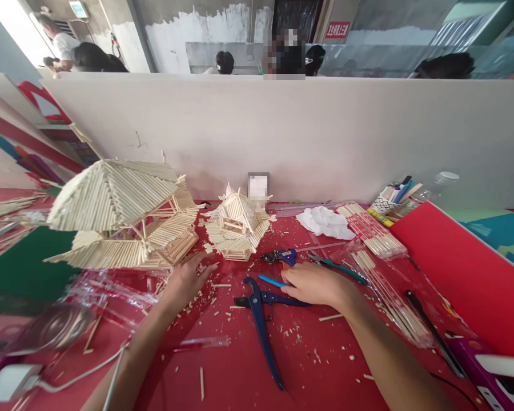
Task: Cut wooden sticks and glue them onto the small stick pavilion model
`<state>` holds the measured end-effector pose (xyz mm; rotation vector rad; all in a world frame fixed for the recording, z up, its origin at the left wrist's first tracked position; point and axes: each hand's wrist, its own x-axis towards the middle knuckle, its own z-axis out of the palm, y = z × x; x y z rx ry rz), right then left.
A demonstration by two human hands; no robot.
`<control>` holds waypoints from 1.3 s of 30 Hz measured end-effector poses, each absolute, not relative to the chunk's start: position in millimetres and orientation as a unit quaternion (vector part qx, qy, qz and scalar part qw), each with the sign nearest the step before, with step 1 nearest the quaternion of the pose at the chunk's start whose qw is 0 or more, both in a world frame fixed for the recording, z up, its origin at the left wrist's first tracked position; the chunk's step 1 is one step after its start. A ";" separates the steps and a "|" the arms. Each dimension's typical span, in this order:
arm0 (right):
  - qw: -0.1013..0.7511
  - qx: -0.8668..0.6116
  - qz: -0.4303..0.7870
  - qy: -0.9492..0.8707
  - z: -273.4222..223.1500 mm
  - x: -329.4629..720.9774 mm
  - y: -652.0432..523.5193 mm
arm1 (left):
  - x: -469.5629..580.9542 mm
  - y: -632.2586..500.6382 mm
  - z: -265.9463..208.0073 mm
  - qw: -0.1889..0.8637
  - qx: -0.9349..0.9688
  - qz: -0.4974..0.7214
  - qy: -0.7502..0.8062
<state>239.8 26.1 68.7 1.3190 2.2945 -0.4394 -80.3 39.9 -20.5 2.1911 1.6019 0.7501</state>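
My left hand (191, 279) rests low over the table beside wood crumbs, its fingers apart and holding nothing I can see. Just beyond it stands a small pavilion model (235, 225) built of thin wooden sticks. A larger stick pavilion (115, 200) with a wide roof is to the left. My right hand (314, 282) is closed around a slim light-blue pen-like tool (271, 281) whose end points left. Directly in front of that hand lies a dark-blue glue gun (278, 256) with an orange trigger. Blue-handled cutters (259, 319) lie open between my hands.
Green-handled pliers (342, 267), a crumpled white tissue (325, 221) and packs of wooden sticks (372, 231) lie to the right, near a red board (466, 274). Clear plastic wrappers (111, 291) and a white cable (81, 374) are at left. A pale partition (282, 125) closes the back.
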 end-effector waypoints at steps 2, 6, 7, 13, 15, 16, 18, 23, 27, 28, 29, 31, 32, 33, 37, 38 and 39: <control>0.226 0.479 -0.158 0.833 70.5 239.0 25.2 | -75.1 37.9 -18.3 0.238 0.725 0.265 0.590; 0.221 0.478 -0.157 0.836 71.4 239.1 24.1 | -76.1 39.5 -16.8 0.333 0.671 0.304 0.588; 0.221 0.477 -0.158 0.836 71.2 239.4 23.9 | -77.6 40.5 -17.0 0.341 0.661 0.319 0.587; 0.218 0.479 -0.155 0.836 70.4 239.8 23.0 | -74.4 39.2 -13.9 0.408 0.591 0.420 0.555; 0.221 0.479 -0.156 0.835 71.4 239.1 22.7 | -67.6 35.7 -10.5 0.447 0.566 0.440 0.535; 0.222 0.479 -0.156 0.835 72.1 238.7 22.6 | -64.0 33.8 -8.8 0.461 0.556 0.445 0.529; 0.224 0.478 -0.159 0.834 73.1 238.2 22.7 | -58.2 30.3 -5.8 0.473 0.550 0.447 0.524; 0.223 0.473 -0.165 0.837 73.3 238.3 23.7 | -57.4 27.1 -3.9 0.436 0.571 0.447 0.534; 0.222 0.471 -0.162 0.838 72.9 237.8 24.1 | -62.8 29.0 -6.3 0.407 0.560 0.488 0.532; 0.221 0.472 -0.163 0.838 73.0 237.5 24.2 | -63.2 29.5 -6.8 0.408 0.554 0.504 0.522; 0.221 0.471 -0.165 0.838 73.1 237.2 24.2 | -63.1 30.0 -7.1 0.414 0.544 0.520 0.511; 0.221 0.471 -0.165 0.838 73.0 236.9 24.3 | -60.9 30.6 -6.9 0.443 0.512 0.546 0.494; 0.221 0.471 -0.163 0.838 72.8 236.9 24.3 | -59.0 30.8 -6.5 0.462 0.493 0.552 0.489; 0.220 0.471 -0.162 0.838 72.3 237.0 24.3 | -56.6 30.7 -5.8 0.482 0.474 0.556 0.484; 0.214 0.475 -0.160 0.838 69.7 238.4 23.7 | -46.3 29.4 -3.1 0.554 0.428 0.548 0.458; 0.214 0.475 -0.160 0.838 69.2 238.7 23.5 | -44.7 29.0 -2.8 0.564 0.422 0.547 0.452; 0.213 0.475 -0.161 0.838 69.0 238.8 23.4 | -44.0 28.5 -2.7 0.572 0.419 0.542 0.450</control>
